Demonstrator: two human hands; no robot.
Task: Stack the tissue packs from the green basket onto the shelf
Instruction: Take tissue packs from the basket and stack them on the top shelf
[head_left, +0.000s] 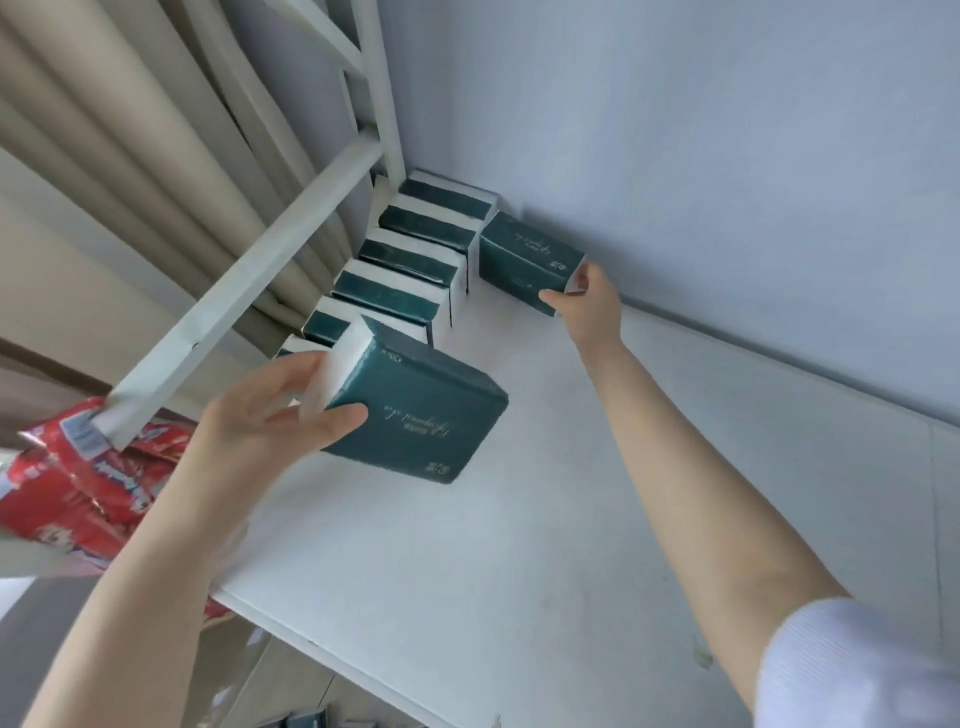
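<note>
A white shelf board (509, 519) runs along the pale wall. On its left side stands a row of several dark green tissue packs (410, 265), each on edge, reaching back to the corner post. My right hand (587, 301) grips another dark green pack (524, 260) by its near end, at the wall next to the row's far end. My left hand (280, 410) holds a second pack (415, 410) by its white end, tilted above the shelf near the row's front end. The green basket is out of view.
A white metal shelf frame (249, 275) slants across the left, with beige curtains (130, 130) behind it. A red printed plastic package (78, 488) lies at the left below the frame. More dark packs (301, 719) show below the shelf's front edge.
</note>
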